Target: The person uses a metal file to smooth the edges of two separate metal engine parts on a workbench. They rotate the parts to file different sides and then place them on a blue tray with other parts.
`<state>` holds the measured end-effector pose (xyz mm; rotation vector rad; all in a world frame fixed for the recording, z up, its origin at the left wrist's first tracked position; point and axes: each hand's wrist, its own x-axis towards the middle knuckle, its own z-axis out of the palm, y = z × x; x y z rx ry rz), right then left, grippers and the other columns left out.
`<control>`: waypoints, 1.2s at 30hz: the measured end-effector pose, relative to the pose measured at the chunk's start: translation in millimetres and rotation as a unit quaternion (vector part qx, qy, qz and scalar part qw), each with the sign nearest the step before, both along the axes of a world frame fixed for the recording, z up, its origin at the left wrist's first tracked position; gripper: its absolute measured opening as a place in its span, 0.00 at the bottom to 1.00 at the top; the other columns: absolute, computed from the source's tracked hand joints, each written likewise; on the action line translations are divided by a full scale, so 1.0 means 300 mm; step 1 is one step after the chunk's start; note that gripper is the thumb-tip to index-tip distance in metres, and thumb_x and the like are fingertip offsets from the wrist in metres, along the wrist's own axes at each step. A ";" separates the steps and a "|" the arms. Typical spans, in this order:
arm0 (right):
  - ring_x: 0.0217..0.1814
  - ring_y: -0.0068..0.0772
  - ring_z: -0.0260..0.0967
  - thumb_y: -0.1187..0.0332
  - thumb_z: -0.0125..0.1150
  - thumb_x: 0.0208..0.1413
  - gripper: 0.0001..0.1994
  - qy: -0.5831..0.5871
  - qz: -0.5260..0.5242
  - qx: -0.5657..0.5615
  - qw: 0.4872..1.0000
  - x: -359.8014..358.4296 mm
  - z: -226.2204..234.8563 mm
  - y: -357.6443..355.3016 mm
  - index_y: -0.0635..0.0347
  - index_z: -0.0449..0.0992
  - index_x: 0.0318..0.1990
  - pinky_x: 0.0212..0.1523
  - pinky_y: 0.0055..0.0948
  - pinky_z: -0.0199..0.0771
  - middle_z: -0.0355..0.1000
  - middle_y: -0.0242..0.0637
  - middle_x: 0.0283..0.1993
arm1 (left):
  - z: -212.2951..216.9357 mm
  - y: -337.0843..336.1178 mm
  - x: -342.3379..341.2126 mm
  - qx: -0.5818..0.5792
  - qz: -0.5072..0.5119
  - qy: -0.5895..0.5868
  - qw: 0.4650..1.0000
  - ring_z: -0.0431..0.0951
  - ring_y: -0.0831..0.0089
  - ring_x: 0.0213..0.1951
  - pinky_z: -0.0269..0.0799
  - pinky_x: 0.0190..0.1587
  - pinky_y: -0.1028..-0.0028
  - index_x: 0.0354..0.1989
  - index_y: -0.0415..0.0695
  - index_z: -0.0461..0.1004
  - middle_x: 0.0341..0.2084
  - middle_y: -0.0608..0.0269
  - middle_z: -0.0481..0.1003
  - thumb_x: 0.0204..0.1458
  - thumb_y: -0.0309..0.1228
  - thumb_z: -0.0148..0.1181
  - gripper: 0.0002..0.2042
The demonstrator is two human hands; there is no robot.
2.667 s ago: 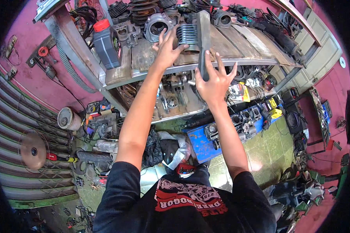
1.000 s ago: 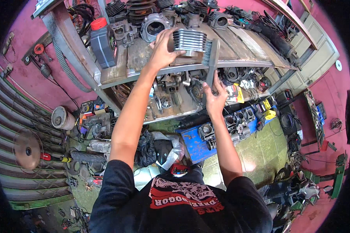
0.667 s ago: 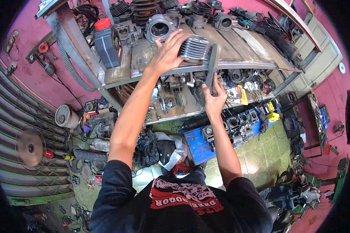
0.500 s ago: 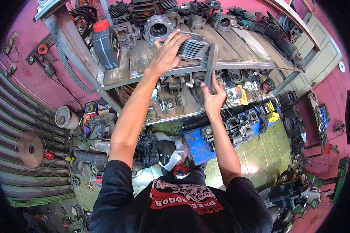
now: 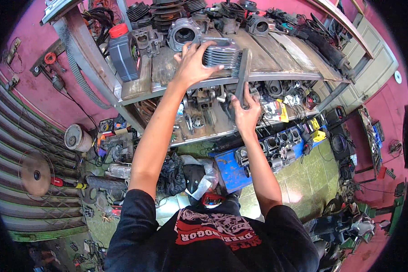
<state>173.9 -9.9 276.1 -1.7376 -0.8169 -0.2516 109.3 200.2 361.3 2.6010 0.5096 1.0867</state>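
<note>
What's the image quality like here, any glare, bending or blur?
All in the head view: the corners go black, the upper shelf bows along its front edge, a bright patch glares on the tiled floor, and the fan smears into a disc, while the brush and finned cylinder look fairly clear.

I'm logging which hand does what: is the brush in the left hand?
No, the right hand holds the brush, while the left hand holds the finned metal part.
</note>
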 end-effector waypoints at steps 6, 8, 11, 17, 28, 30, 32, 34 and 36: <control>0.51 0.43 0.79 0.61 0.69 0.54 0.34 -0.022 -0.015 -0.007 1.000 0.000 -0.010 -0.004 0.64 0.69 0.68 0.74 0.47 0.53 0.83 0.48 0.46 | 0.048 -0.020 0.011 -0.035 0.005 0.060 0.998 0.61 0.45 0.66 0.53 0.59 0.33 0.59 0.63 0.71 0.56 0.52 0.75 0.35 0.53 0.80 0.39; 0.50 0.43 0.79 0.61 0.69 0.54 0.34 -0.020 -0.015 -0.014 1.000 -0.003 -0.009 -0.005 0.64 0.69 0.67 0.74 0.47 0.52 0.83 0.49 0.46 | 0.023 -0.021 0.017 -0.019 0.009 0.029 0.999 0.63 0.48 0.64 0.55 0.58 0.36 0.58 0.61 0.72 0.54 0.55 0.76 0.34 0.51 0.80 0.38; 0.50 0.42 0.79 0.62 0.69 0.55 0.33 0.008 -0.009 -0.014 1.000 -0.004 0.008 -0.005 0.64 0.69 0.68 0.74 0.46 0.51 0.82 0.50 0.46 | -0.007 -0.010 0.031 -0.012 -0.010 -0.011 1.000 0.60 0.47 0.67 0.54 0.58 0.34 0.58 0.61 0.72 0.57 0.51 0.73 0.35 0.49 0.80 0.36; 0.51 0.44 0.80 0.66 0.70 0.55 0.34 0.044 -0.002 0.093 0.995 0.024 -0.001 -0.022 0.66 0.67 0.69 0.74 0.47 0.50 0.82 0.52 0.47 | -0.037 0.010 0.091 0.022 -0.046 -0.068 0.996 0.56 0.44 0.71 0.52 0.61 0.32 0.57 0.61 0.74 0.64 0.45 0.65 0.36 0.47 0.81 0.35; 0.45 0.38 0.78 0.61 0.69 0.49 0.33 -0.291 -0.049 -0.028 0.955 -0.012 0.128 -0.001 0.59 0.74 0.65 0.68 0.52 0.54 0.81 0.41 0.35 | -0.088 -0.002 0.074 -0.038 -0.035 -0.132 0.990 0.59 0.44 0.70 0.54 0.63 0.38 0.55 0.57 0.74 0.64 0.45 0.64 0.37 0.46 0.81 0.34; 0.45 0.37 0.78 0.61 0.69 0.49 0.33 -0.297 -0.045 -0.029 0.953 -0.020 0.118 0.011 0.58 0.74 0.65 0.68 0.53 0.54 0.81 0.40 0.34 | -0.084 -0.006 0.072 -0.033 -0.034 -0.136 0.990 0.61 0.44 0.69 0.55 0.62 0.35 0.56 0.57 0.73 0.63 0.48 0.66 0.37 0.42 0.81 0.34; 0.45 0.36 0.79 0.61 0.69 0.50 0.33 -0.304 -0.045 -0.026 0.951 -0.020 0.113 0.022 0.58 0.74 0.65 0.67 0.54 0.54 0.81 0.40 0.32 | -0.077 -0.012 0.073 -0.039 -0.033 -0.135 0.990 0.62 0.44 0.68 0.56 0.62 0.37 0.56 0.57 0.73 0.63 0.48 0.66 0.37 0.40 0.80 0.33; 0.45 0.35 0.79 0.61 0.69 0.50 0.32 -0.310 -0.050 -0.022 0.949 -0.016 0.109 0.024 0.57 0.74 0.65 0.67 0.54 0.54 0.81 0.40 0.32 | -0.070 -0.020 0.072 -0.047 -0.034 -0.134 0.989 0.63 0.44 0.68 0.57 0.61 0.39 0.56 0.57 0.73 0.63 0.48 0.66 0.37 0.38 0.80 0.33; 0.45 0.35 0.79 0.61 0.69 0.50 0.32 -0.314 -0.051 -0.020 0.948 -0.010 0.108 0.027 0.58 0.74 0.65 0.67 0.54 0.54 0.81 0.40 0.32 | -0.067 -0.023 0.071 -0.057 -0.037 -0.134 0.989 0.64 0.45 0.68 0.57 0.61 0.41 0.57 0.58 0.73 0.63 0.49 0.66 0.36 0.37 0.79 0.34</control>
